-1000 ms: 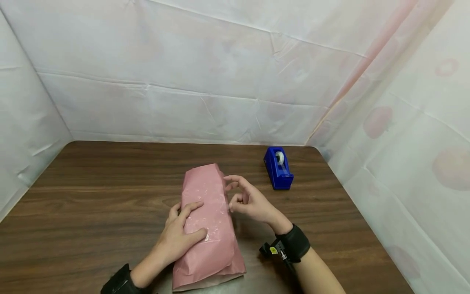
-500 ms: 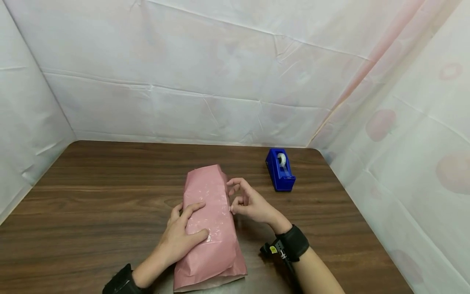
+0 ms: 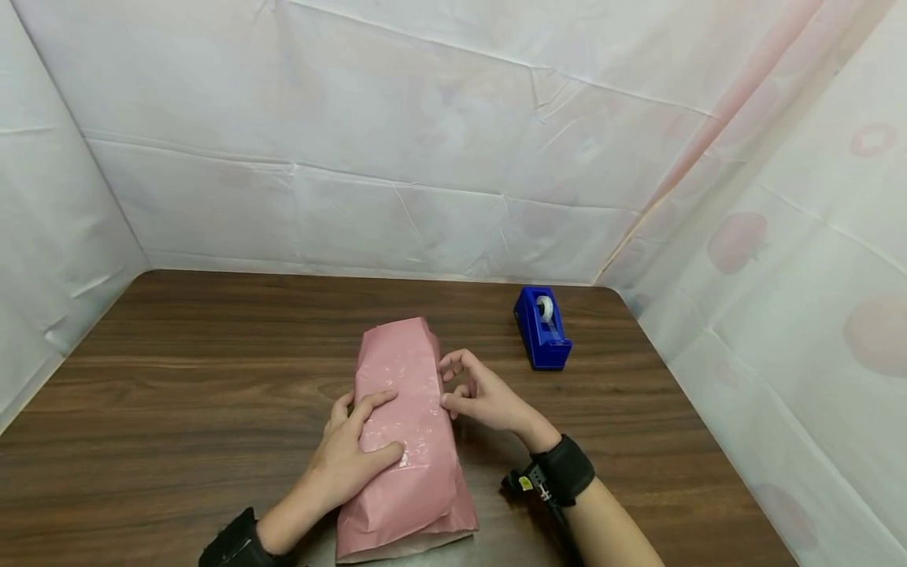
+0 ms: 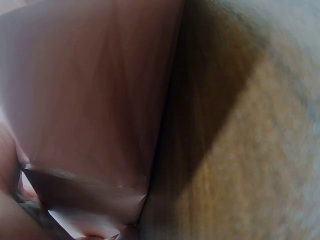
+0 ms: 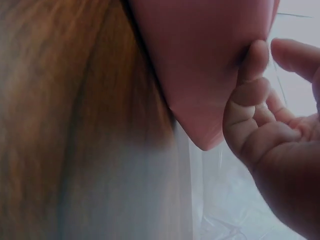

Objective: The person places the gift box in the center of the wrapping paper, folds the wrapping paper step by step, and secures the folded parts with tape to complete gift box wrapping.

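A pink package (image 3: 411,402) lies on the table, its near end showing a pale inner side and its top carrying shiny, tape-like patches. My left hand (image 3: 347,453) rests over its left side, thumb and forefinger spread on the top face, other fingers at the left edge. At the right side is my right hand (image 3: 482,394), fingers bent and thumb tip right at the edge. In the right wrist view, a fingertip of that hand (image 5: 265,125) touches the pink side, apart from the other digit. The left wrist view shows the package wall (image 4: 95,100) close up.
A blue tape dispenser (image 3: 542,331) with a white roll stands at the back right of the brown wooden table (image 3: 212,354). Pale sheets (image 3: 397,142) enclose the back and both sides.
The right hand has shifted slightly downward along the package's right side, its fingers drawn a little closer together. The left hand and package hold their place; the view drifts slightly.
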Demonstrator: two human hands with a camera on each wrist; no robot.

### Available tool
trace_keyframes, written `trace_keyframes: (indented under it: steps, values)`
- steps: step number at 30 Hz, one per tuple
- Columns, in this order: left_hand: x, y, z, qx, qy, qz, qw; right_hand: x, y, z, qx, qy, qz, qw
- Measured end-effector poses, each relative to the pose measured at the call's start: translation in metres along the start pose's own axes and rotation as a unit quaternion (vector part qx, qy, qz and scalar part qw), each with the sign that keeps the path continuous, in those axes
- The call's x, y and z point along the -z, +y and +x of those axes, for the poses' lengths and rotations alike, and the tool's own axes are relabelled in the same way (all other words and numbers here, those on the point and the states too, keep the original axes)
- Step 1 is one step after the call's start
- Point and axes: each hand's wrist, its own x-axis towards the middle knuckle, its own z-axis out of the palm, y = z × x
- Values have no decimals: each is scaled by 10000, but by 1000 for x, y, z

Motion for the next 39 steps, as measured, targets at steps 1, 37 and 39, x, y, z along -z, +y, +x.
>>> trace_keyframes:
  steps: [1,37,39]
  values:
    - [0,0,0,-7,-3,9,10000,-1,0,0,-48,49,-4,10000]
    - [2,1,-1,6,-41,75,10000,6,-1,-10,-1252,-45,-1419,9819]
    - [2,0,-1,-4,-85,77,9999,3,-9,-14,-1433,182,-2116,9666]
